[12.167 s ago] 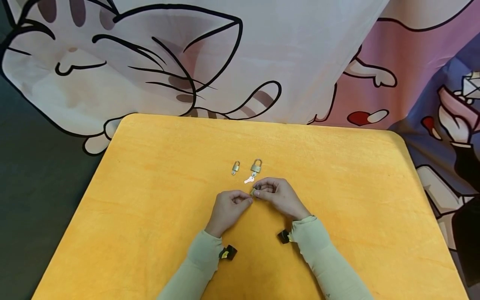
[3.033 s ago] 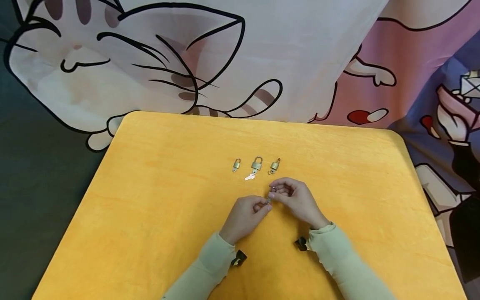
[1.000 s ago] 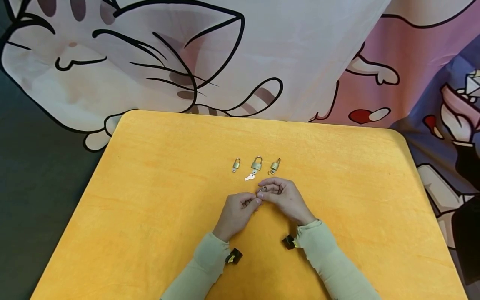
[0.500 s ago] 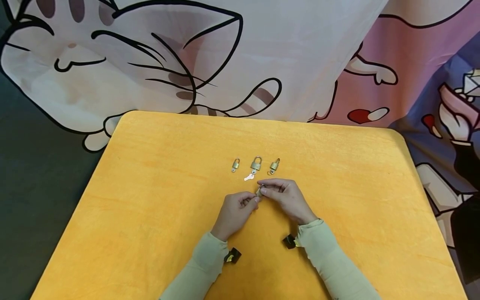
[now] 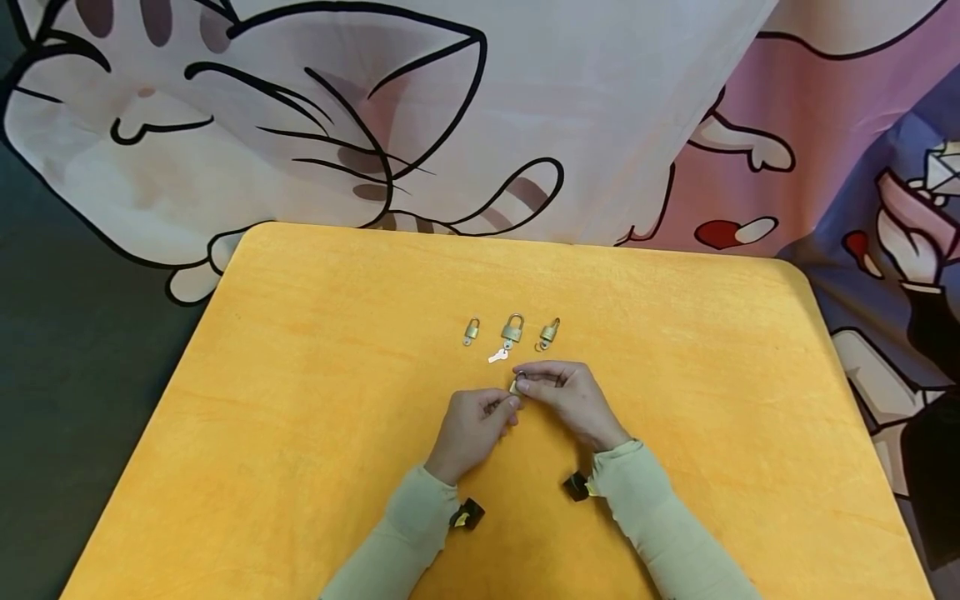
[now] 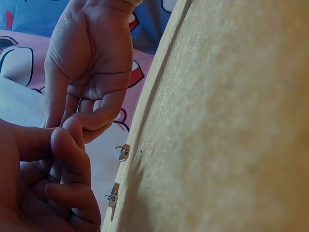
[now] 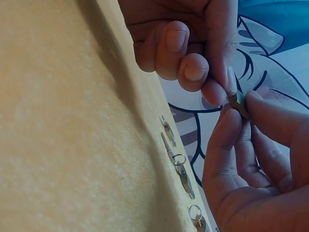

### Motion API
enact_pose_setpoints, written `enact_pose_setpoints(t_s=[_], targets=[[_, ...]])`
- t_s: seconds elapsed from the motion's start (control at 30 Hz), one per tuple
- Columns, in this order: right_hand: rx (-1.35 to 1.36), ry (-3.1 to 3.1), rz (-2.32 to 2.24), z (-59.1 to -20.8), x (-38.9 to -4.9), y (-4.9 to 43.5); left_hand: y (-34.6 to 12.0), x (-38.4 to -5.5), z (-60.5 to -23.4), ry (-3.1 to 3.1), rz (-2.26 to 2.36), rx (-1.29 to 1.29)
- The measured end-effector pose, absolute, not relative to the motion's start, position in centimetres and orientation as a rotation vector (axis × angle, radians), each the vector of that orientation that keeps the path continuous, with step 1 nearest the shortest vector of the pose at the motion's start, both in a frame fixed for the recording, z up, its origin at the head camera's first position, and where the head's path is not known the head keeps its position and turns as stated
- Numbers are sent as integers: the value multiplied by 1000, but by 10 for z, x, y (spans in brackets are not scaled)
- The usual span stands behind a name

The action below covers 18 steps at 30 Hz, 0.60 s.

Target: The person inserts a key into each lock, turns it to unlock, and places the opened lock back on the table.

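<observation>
In the head view my right hand point(image 5: 572, 402) pinches a small brass padlock point(image 5: 515, 387) between thumb and fingers, its shackle end towards the palm. My left hand point(image 5: 468, 429) meets it from the left, thumb and index finger pinching at its lower end; what lies between those fingertips is hidden. From the right wrist view, the padlock point(image 7: 238, 105) shows as a narrow brass piece bridging both hands' fingertips. Beyond the hands lie three padlocks in a row: a small one point(image 5: 471, 331), a larger middle one point(image 5: 512, 332) with a silver key point(image 5: 498, 356), and another point(image 5: 550, 332) on the right.
The hands are above a yellow table point(image 5: 315, 400). Behind its far edge hangs a cartoon-printed curtain point(image 5: 600, 125). Each wrist carries a small black camera, one on the left point(image 5: 467, 513) and one on the right point(image 5: 576, 486).
Twelve seconds ago two padlocks lay on the table; a third has joined the row on the right. Both hands have shifted left since three seconds ago, and the held padlock has turned slightly between the fingers.
</observation>
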State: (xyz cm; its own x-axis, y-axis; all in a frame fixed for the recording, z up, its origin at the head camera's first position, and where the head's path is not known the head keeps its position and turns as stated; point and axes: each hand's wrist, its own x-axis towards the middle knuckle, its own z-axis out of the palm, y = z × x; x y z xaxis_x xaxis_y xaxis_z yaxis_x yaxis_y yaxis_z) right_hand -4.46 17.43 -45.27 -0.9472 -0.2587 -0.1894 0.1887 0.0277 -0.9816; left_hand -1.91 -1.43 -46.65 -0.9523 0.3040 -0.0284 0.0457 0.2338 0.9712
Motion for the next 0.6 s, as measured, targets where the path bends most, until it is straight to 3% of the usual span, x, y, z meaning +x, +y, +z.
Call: enact_pose_setpoints(t_s=[0.6], targets=[[-54,1989,-2009,-454,-43,173,-14,-18,-467,2434,1741,421]])
